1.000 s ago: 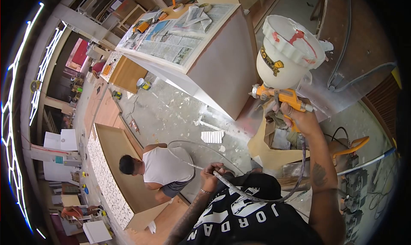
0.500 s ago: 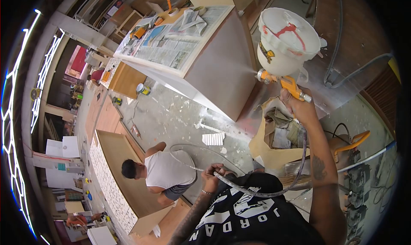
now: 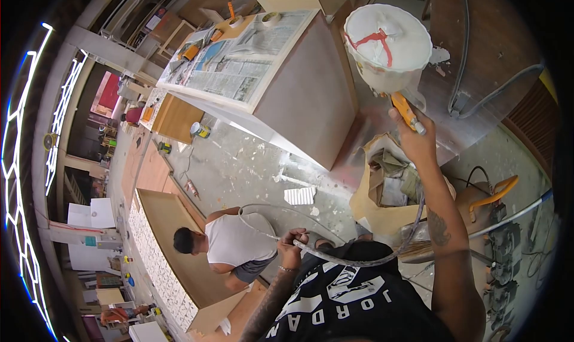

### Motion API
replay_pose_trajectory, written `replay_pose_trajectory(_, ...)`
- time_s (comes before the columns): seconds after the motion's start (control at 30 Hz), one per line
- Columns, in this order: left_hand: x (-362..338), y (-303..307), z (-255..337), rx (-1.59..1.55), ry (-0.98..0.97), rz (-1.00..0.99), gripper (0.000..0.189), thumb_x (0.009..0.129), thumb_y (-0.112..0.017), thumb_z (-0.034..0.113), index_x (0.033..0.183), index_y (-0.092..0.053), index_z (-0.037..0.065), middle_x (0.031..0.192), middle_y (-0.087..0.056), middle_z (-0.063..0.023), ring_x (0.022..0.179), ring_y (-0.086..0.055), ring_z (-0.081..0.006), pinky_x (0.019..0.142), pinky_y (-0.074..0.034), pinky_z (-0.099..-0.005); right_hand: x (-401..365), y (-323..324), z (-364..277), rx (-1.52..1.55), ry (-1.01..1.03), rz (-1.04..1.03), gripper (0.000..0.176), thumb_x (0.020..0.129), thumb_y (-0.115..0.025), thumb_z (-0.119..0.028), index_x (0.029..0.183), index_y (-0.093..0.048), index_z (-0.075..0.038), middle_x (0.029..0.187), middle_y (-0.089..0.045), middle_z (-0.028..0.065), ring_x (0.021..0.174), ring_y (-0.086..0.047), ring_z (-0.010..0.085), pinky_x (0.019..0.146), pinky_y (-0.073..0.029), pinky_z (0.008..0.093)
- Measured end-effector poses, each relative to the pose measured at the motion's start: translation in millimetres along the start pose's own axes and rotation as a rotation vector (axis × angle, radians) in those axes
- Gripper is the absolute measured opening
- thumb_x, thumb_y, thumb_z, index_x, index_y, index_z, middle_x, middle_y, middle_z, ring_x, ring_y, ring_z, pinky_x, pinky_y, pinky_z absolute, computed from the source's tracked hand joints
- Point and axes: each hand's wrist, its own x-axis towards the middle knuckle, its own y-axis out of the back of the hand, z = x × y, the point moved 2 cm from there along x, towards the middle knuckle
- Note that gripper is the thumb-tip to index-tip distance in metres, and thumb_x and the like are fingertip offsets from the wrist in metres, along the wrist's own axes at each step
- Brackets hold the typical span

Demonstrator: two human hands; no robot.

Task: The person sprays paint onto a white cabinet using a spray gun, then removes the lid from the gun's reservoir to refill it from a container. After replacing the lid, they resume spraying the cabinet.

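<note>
My right hand [image 3: 417,142] is closed around the orange handle of a spray gun [image 3: 406,112]. On top of the gun sits a white paint cup [image 3: 388,43] with a red streak on its lid; the cup hides the nozzle. Just left of it stands a box-shaped cabinet [image 3: 308,97] with a pale grey side facing me. My left hand [image 3: 291,246] grips a grey air hose [image 3: 353,262], which loops across my black shirt and rises toward the gun.
Newspaper [image 3: 239,73] and tape rolls lie on the cabinet top. Below the gun stands an open carton [image 3: 365,192] of scraps. A co-worker in a white top [image 3: 239,237] bends over a long panel [image 3: 173,240] at left. A paint can [image 3: 200,130] is on the floor.
The spray gun and cup have shifted left and slightly up, and the cup has tipped so its lid shows more. Mist seen earlier at the nozzle no longer shows.
</note>
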Motion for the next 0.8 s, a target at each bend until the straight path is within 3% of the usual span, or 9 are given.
replay_pose_trajectory(0.17, 1, -1, 6, -0.015, -0.026, 0.009, 0.013, 0.084, -0.066, -0.003, 0.097, -0.065, 0.0, 0.077, -0.056, 0.0015, 0.069, -0.054, -0.0079, 0.065, -0.044, -0.0224, -3, 6, 2, 0.021, -0.035, -0.055, 0.032, 0.09, -0.066, -0.024, 0.112, -0.066, 0.0, 0.091, -0.071, 0.01, 0.078, -0.063, 0.0142, 0.073, -0.048, 0.0277)
replay_pose_trajectory(0.23, 1, -2, 7, -0.027, -0.021, -0.005, 0.014, 0.083, -0.065, -0.005, 0.097, -0.065, -0.001, 0.076, -0.055, 0.0015, 0.068, -0.053, -0.0078, 0.064, -0.043, -0.0224, -10, 15, 0, 0.021, -0.328, -0.276, 0.029, 0.092, -0.064, -0.025, 0.106, -0.067, 0.0, 0.081, -0.069, 0.0046, 0.062, -0.057, 0.0105, 0.058, -0.045, 0.0254)
replay_pose_trajectory(0.37, -2, -11, 7, -0.025, -0.03, -0.086, 0.019, 0.081, -0.061, -0.011, 0.097, -0.064, -0.003, 0.072, -0.053, 0.0011, 0.064, -0.05, -0.0082, 0.06, -0.041, -0.0222, -24, 32, 6, 0.342, -0.244, -0.499, 0.033, 0.091, -0.065, -0.031, 0.103, -0.068, 0.0, 0.077, -0.067, 0.003, 0.049, -0.046, 0.0071, 0.043, -0.037, 0.0241)
replay_pose_trajectory(0.7, 3, -24, 12, 0.044, -0.019, -0.125, 0.023, 0.08, -0.057, -0.014, 0.099, -0.063, -0.003, 0.071, -0.052, 0.0008, 0.064, -0.049, -0.0092, 0.058, -0.039, -0.0221, -22, 44, 3, 0.297, -0.243, -0.513, 0.04, 0.089, -0.067, -0.039, 0.099, -0.067, 0.0, 0.073, -0.063, 0.0015, 0.05, -0.044, 0.0072, 0.044, -0.035, 0.0241)
replay_pose_trajectory(0.8, 3, -22, 11, 0.08, -0.012, -0.117, 0.022, 0.08, -0.058, -0.013, 0.099, -0.063, -0.002, 0.072, -0.052, 0.0008, 0.065, -0.049, -0.009, 0.059, -0.039, -0.0221, -20, 42, 6, 0.25, -0.207, -0.421, 0.042, 0.088, -0.068, -0.041, 0.096, -0.066, 0.0, 0.068, -0.059, 0.0004, 0.05, -0.043, 0.0071, 0.045, -0.034, 0.0247)
